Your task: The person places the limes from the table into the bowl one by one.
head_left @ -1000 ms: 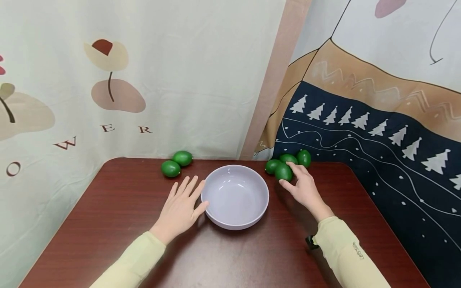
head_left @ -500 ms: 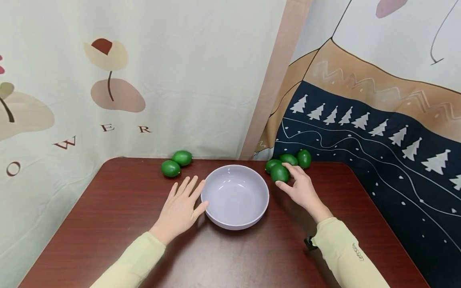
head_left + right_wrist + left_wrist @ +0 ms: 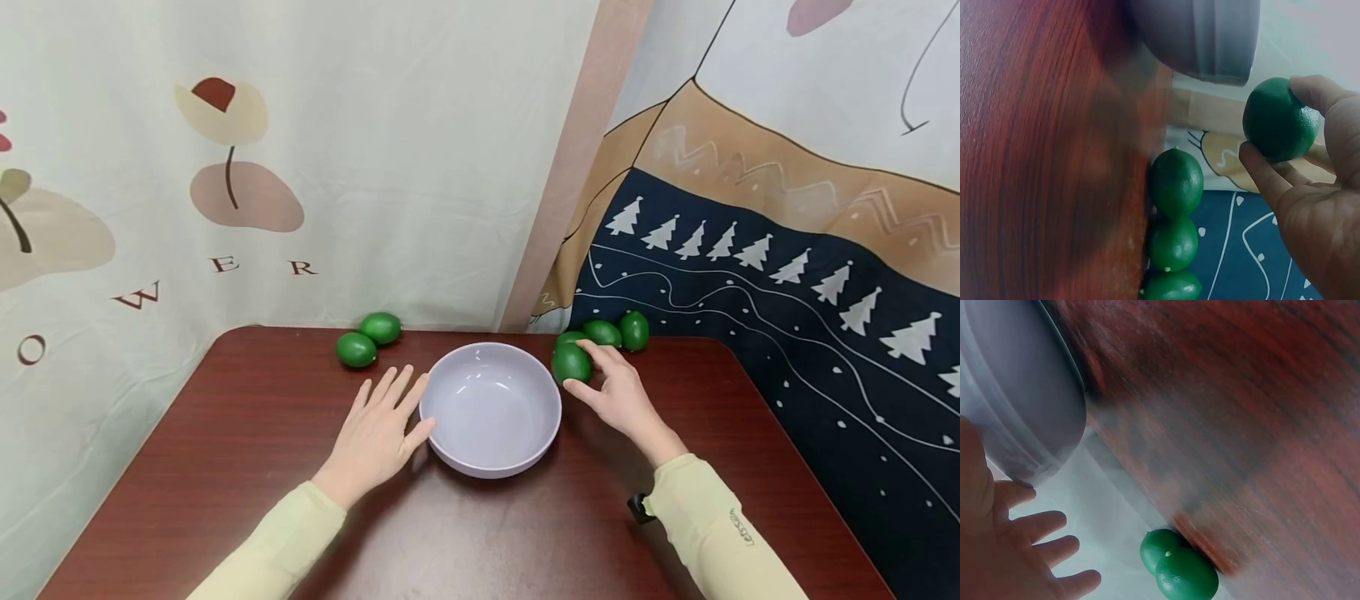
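A pale lavender bowl (image 3: 491,408) stands on the table, its inside bare. My right hand (image 3: 621,402), just right of the bowl, pinches a green lime (image 3: 571,363) between thumb and fingers; the right wrist view shows this lime (image 3: 1280,119) held off the table. My left hand (image 3: 375,439) is at the bowl's left side, fingers spread and straight, thumb by the rim. In the left wrist view the fingers (image 3: 1047,525) lie beside the bowl (image 3: 1029,381); whether they touch it, I cannot tell.
Three more limes stand at the table's back right, one of them (image 3: 634,331) outermost. Two limes, the nearer one (image 3: 356,350) and another (image 3: 380,328), lie at the back left. Behind the brown table (image 3: 480,533) hang printed curtains (image 3: 420,167).
My right hand has moved left toward the bowl with the lime in its fingers, away from the outer limes. The left hand and the bowl have stayed in place.
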### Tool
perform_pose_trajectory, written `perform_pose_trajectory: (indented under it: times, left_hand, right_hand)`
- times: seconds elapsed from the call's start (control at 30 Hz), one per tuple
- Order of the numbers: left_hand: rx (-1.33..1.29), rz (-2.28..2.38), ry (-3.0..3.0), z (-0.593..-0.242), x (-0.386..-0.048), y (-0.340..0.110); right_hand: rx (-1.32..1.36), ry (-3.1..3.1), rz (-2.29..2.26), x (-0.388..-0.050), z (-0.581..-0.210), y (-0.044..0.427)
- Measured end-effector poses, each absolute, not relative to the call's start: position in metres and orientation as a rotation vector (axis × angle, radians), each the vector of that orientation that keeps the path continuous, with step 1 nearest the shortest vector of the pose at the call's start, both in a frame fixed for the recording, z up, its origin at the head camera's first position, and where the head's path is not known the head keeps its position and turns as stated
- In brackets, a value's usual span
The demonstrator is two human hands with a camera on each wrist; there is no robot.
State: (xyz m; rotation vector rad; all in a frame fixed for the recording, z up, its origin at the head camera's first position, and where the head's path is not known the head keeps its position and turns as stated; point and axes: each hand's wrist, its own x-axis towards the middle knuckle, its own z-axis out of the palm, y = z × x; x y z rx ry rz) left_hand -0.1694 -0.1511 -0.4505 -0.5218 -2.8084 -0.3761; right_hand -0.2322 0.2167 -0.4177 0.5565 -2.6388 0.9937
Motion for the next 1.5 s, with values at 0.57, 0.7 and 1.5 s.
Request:
perform_pose_trajectory:
  times: [0.57,0.7,1.5]
  left_hand:
    - [-0.513,-0.375,-2.819,-0.451,-0.169,-0.151]
    - [-0.510,-0.374,-2.826,-0.451,-0.169,-0.151]
    - [-0.518,-0.380,-2.810,-0.451,-0.169,-0.151]
  right_hand:
    - [0.642,-2.621,1.020,-0.227,-0.416,0.202]
    - [0.668,-2.605,1.033,-0.227,-0.417,0.199]
    - [0.748,-2.674,1.073,-0.224,-0.416,0.179]
